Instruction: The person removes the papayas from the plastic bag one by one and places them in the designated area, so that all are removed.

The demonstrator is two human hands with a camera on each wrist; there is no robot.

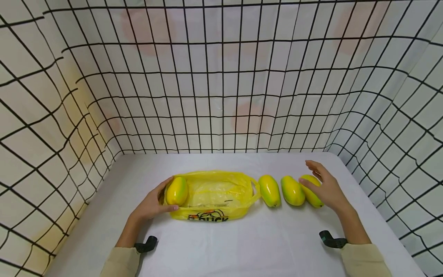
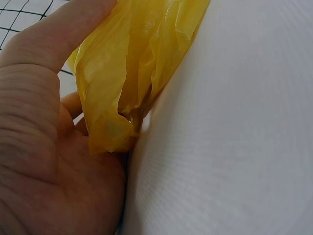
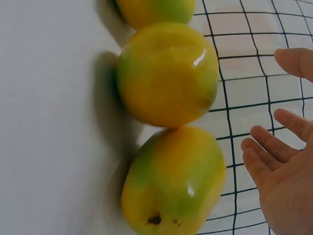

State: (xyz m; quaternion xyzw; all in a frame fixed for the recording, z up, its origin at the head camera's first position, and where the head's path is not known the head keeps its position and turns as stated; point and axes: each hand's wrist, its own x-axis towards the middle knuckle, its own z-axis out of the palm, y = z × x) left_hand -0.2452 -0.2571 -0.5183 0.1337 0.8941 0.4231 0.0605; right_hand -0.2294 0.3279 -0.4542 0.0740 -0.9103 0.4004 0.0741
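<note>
Yellow bag (image 1: 207,190) on a white tabletop (image 1: 256,246), long axis from 9 to 3 o'clock, looped handle (image 1: 257,188) toward 3; enclosed mango (image 1: 177,191) at the bag's 9 o'clock end, axis near 12–6; left hand (image 1: 150,204) holding that end, thumb and fingers curved widely round it; first mango (image 1: 270,191), second mango (image 1: 293,191) and third mango (image 1: 313,198) in a row at 3 o'clock, axes 11–5; right hand (image 1: 327,190) loosely spread, grasping nothing, partly masking the third.

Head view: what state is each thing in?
Yellow bag: lying down, mouth open.
Bagged fruit: resting at the bag's left end.
Left loose fruit: lying unbagged.
Middle loose fruit: lying unbagged.
Right loose fruit: unbagged, partly hidden.
Left hand: fingers curled round the bag.
Right hand: fingers relaxed, holding nothing.
</note>
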